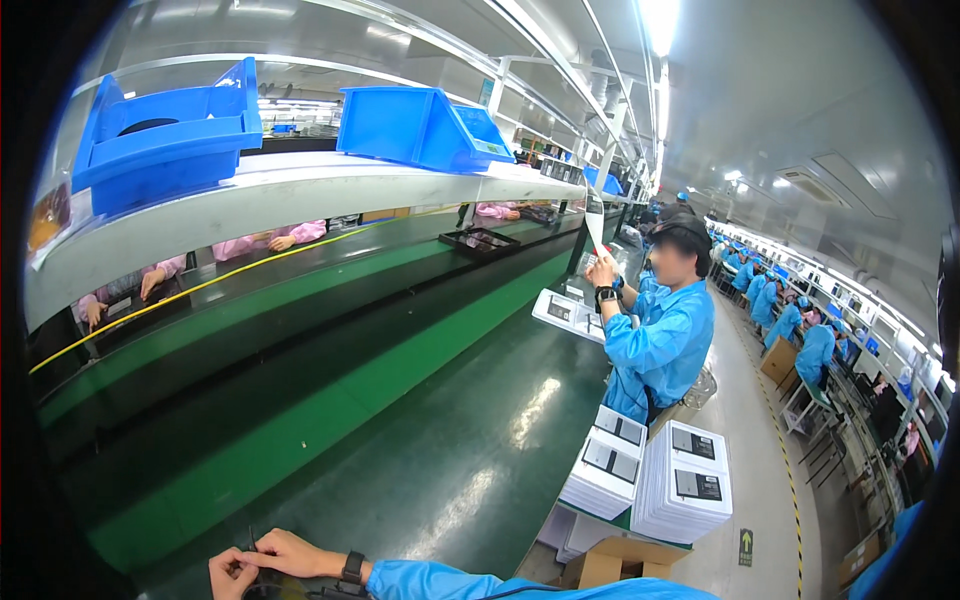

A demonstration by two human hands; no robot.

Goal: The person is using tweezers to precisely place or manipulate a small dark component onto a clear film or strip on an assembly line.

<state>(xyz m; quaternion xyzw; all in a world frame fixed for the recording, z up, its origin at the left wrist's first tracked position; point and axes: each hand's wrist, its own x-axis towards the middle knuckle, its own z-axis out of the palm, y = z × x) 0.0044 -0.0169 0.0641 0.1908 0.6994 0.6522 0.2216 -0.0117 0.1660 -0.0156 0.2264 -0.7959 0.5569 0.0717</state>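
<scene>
At the lower left edge, my right hand [289, 556] reaches in from a blue sleeve, with a black band [353, 568] around the wrist. Its fingers are bent and pinched together close to the fingertips of my left hand [228, 574]. My left hand is closed too, and its lower part is cut off by the picture edge. Between the two sits a small dark object [252, 540] with a thin upright tip; its kind cannot be made out. Something dark [278, 588] lies just below my hands, mostly out of the picture.
A green bench [400, 450] runs away from me. Two stacks of white trays [683, 500] with grey-and-black flat packs stand right, above an open cardboard box [610, 565]. Beyond, a co-worker in blue [660, 340] is beside another tray [568, 313]. Blue bins [400, 125] sit on the overhead shelf.
</scene>
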